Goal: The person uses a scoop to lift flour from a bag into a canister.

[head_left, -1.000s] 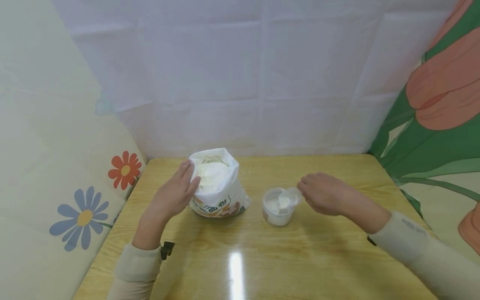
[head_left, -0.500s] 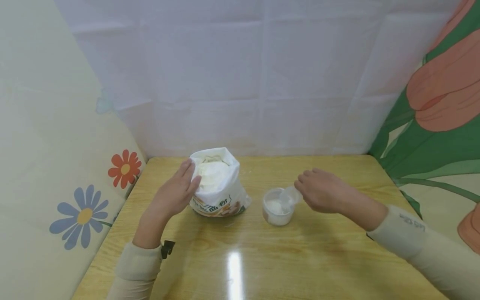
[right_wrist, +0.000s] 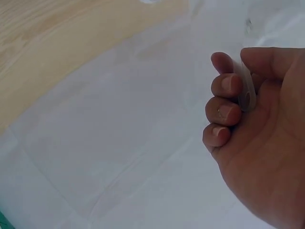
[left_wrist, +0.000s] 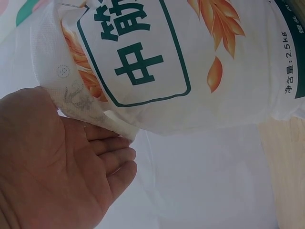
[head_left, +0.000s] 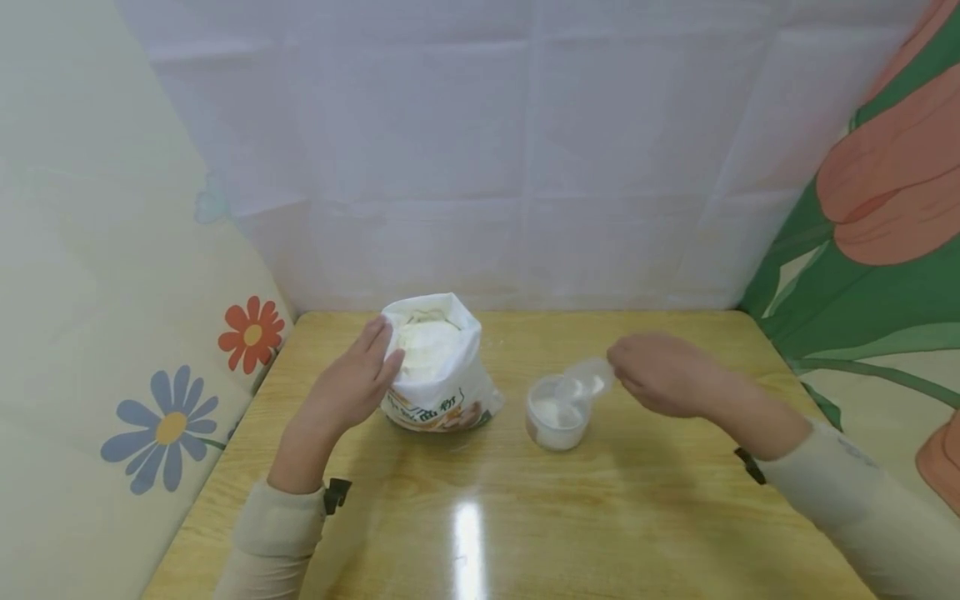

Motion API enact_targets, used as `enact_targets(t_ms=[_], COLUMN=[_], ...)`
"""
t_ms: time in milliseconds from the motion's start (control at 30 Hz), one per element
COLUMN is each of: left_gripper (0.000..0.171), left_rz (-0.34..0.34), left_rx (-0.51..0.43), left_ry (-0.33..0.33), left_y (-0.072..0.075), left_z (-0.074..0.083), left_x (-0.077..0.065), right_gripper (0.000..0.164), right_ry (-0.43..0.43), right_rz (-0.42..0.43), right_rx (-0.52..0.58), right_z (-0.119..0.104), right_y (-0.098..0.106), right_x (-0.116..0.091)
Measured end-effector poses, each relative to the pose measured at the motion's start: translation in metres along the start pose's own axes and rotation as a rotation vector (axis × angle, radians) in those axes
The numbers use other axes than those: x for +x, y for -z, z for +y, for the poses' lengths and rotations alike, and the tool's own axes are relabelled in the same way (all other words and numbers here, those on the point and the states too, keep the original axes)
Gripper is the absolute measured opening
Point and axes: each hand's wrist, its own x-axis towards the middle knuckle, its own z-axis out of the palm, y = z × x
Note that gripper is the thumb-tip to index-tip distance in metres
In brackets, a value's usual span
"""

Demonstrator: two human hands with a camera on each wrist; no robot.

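My left hand (head_left: 351, 385) holds the left rim of an open white flour bag (head_left: 431, 396), thumb near the mouth and fingers along the outside. In the left wrist view the palm (left_wrist: 62, 162) and bent fingers lie against a corner of the printed bag (left_wrist: 200, 109); the thumb is hidden there. White flour (head_left: 427, 346) fills the bag's mouth. My right hand (head_left: 663, 375) grips the handle of a clear plastic scoop (head_left: 588, 379), tilted over a small clear tub (head_left: 557, 439) with white powder inside. The right wrist view shows the curled fingers round the handle (right_wrist: 246, 93).
Both things stand on a wood-grain table (head_left: 420, 517). White sheeting (head_left: 420, 167) hangs behind its back edge. Flower-printed cloths border the left and right sides. A few specks of powder lie right of the bag.
The scoop has tipped over the tub, white powder has left it, and my right hand has now lifted slightly and moved right. The left hand stays on the bag.
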Motion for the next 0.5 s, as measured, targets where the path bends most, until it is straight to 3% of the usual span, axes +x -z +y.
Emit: enact_targets(t_ms=[233, 500], left_gripper=[0.07, 0.07], left_rz=[0.005, 0.007], left_rx=[0.001, -0.008], left_ry=[-0.002, -0.002], left_y=[0.0, 0.0], left_z=[0.0, 0.001], left_x=[0.0, -0.001], right_gripper=[0.023, 0.016], right_ry=[-0.037, -0.038], right_rz=[0.139, 0.185], right_rx=[0.09, 0.139], right_z=[0.01, 0.002], right_y=[0.02, 0.042], right_x=[-0.005, 0.015])
